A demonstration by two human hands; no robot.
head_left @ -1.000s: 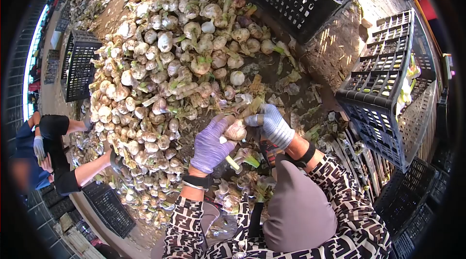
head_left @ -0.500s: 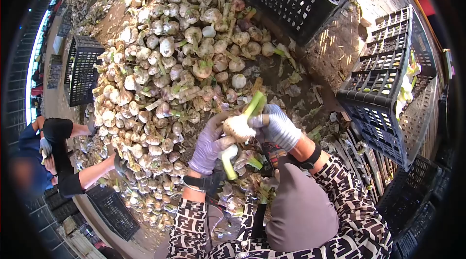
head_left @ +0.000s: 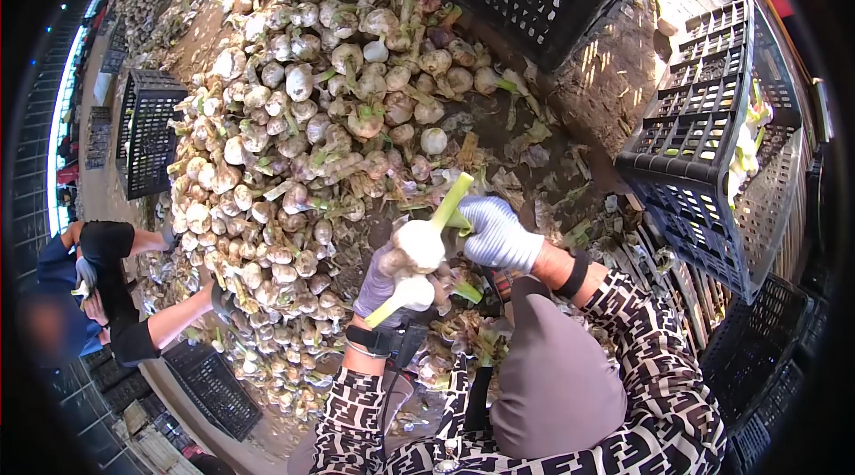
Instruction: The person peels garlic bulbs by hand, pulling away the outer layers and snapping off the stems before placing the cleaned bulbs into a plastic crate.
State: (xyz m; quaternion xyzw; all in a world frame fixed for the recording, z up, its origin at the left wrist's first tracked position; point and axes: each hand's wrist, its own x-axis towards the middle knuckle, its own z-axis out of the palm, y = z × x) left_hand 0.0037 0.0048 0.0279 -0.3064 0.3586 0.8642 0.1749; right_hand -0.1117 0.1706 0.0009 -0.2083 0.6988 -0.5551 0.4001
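My left hand (head_left: 375, 281), in a lilac glove, is closed around two garlic bulbs. The upper garlic bulb (head_left: 419, 245) looks clean and white, with a thick green stem pointing up and right. Below it, the second garlic bulb (head_left: 414, 292) is also white, its pale stem pointing down and left. My right hand (head_left: 500, 232), in a white striped glove, is closed just right of the upper bulb's stem, with a green strip of outer leaf (head_left: 458, 221) at its fingertips. Its fingertips are partly hidden.
A large heap of unpeeled garlic (head_left: 276, 154) lies ahead and left. Black crates stand at the top (head_left: 508, 3), right (head_left: 690, 137) and left (head_left: 151, 132). Peeled skins (head_left: 534, 154) litter the ground. Another person (head_left: 98, 288) sits at the left, beside the heap.
The upper bulb showed brownish skin and now shows a white surface. My right hand has pulled slightly away from it. The lower bulb's stem has swung to point down and left.
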